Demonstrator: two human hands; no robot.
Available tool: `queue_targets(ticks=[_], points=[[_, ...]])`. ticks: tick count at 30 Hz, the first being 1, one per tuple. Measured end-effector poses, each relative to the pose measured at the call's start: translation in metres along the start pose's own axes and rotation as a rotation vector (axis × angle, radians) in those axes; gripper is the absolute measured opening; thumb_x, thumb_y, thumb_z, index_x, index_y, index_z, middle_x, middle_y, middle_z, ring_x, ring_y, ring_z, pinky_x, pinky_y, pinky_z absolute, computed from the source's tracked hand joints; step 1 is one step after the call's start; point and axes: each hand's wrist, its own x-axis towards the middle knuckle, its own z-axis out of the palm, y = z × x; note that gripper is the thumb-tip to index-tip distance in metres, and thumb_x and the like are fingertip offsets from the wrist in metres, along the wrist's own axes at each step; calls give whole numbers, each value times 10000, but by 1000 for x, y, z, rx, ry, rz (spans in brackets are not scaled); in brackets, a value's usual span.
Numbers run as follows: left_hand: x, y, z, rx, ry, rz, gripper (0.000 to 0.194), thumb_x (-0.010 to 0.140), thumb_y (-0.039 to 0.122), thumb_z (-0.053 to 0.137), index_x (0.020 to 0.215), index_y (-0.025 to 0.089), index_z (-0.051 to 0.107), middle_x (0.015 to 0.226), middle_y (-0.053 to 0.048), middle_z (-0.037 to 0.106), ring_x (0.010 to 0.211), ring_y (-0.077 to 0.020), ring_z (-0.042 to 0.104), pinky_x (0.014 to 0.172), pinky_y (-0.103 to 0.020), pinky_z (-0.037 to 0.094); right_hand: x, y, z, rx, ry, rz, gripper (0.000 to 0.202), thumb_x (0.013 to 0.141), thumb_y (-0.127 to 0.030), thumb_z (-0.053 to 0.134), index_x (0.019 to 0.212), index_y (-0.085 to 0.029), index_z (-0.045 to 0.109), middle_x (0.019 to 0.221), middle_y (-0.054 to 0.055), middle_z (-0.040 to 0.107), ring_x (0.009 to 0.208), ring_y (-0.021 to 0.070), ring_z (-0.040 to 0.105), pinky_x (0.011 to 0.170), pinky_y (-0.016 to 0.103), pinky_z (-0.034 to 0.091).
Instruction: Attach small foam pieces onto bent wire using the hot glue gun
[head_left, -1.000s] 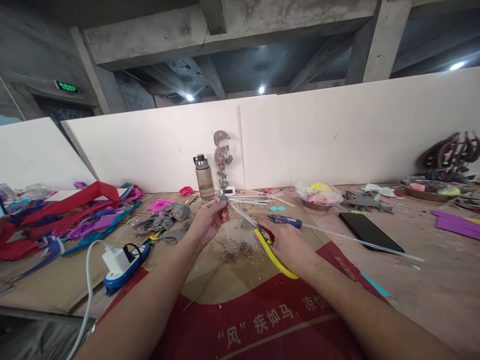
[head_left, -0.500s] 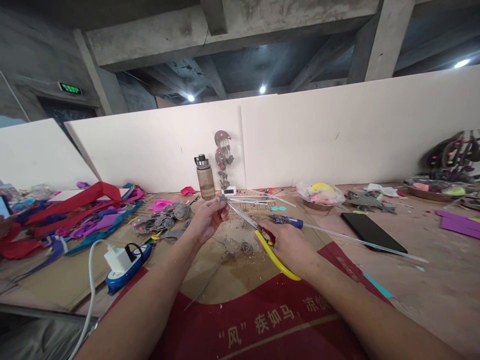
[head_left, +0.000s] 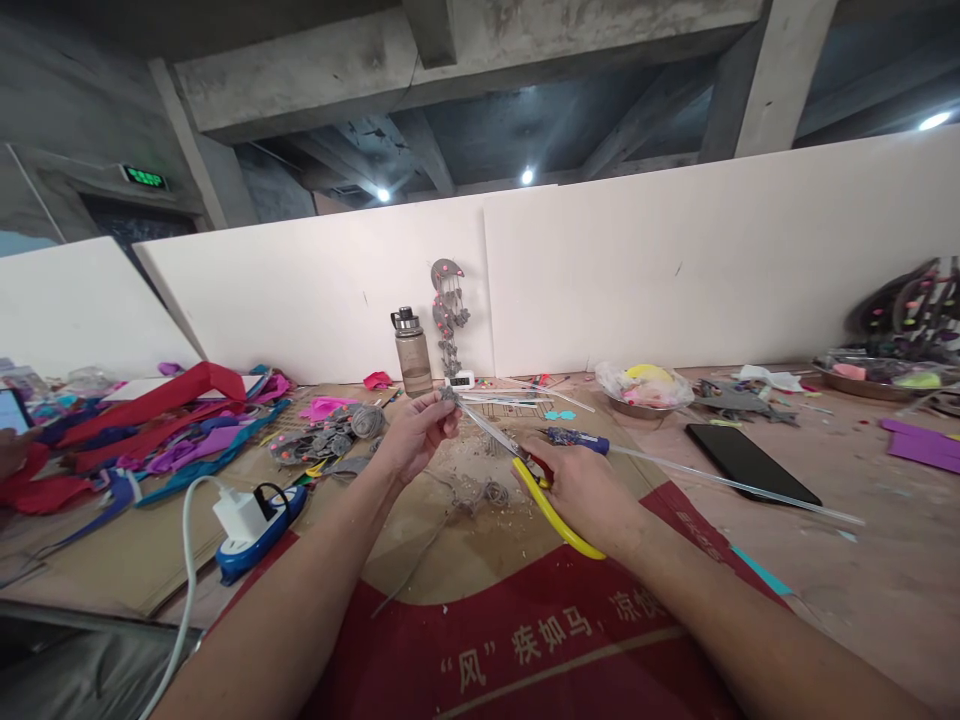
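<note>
My left hand [head_left: 424, 437] is closed in a pinch on a small grey felt piece [head_left: 448, 394]. In my right hand [head_left: 574, 490] are scissors [head_left: 556, 515] with yellow handles, their blades pointing up and left so the tips come to the grey piece. Whether the blades touch it I cannot tell. Below the hands, a loose tangle of grey yarn [head_left: 491, 492] lies on the cardboard [head_left: 405, 560] among small scraps. A blue-handled tool [head_left: 576, 440] lies just beyond my right hand.
A water bottle [head_left: 412, 352] and a hanging grey ornament [head_left: 448, 300] stand by the white partition [head_left: 637, 270]. A black phone [head_left: 750, 465] and a clear glue stick [head_left: 675, 467] lie right. Left are a power strip [head_left: 259, 540], grey yarn ball [head_left: 367, 421] and red felt [head_left: 150, 405].
The view has shifted very slightly. Both hands keep nearly the same pose, with the scissors at the grey piece.
</note>
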Motion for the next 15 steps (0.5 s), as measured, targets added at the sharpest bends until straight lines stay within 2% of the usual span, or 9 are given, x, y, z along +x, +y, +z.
queue_targets(ticks=[5,11,15], points=[[-1,0,2,8,7,0,238,677,263,777,671,124,584,636,-8,594,510,-61,458,520,-198,376,0,1,1,-115,6,9,222,926,-300,428,1079,-262,584,764,30,706,638,172,606,562,264,242],[-1,-1,5,-57,29,-23,227,674,244,779,684,131,582,649,-8,604,507,-60,453,511,-197,385,0,-2,-2,-155,-12,34,330,857,-199,447,1156,-266,570,777,31,714,648,182,622,551,273,229],[-1,-1,5,-89,20,-39,212,683,230,769,691,129,582,660,-6,598,513,-60,452,510,-200,391,-1,-3,-2,-149,-22,43,325,847,-167,434,1122,-260,580,756,28,708,645,176,621,555,270,230]])
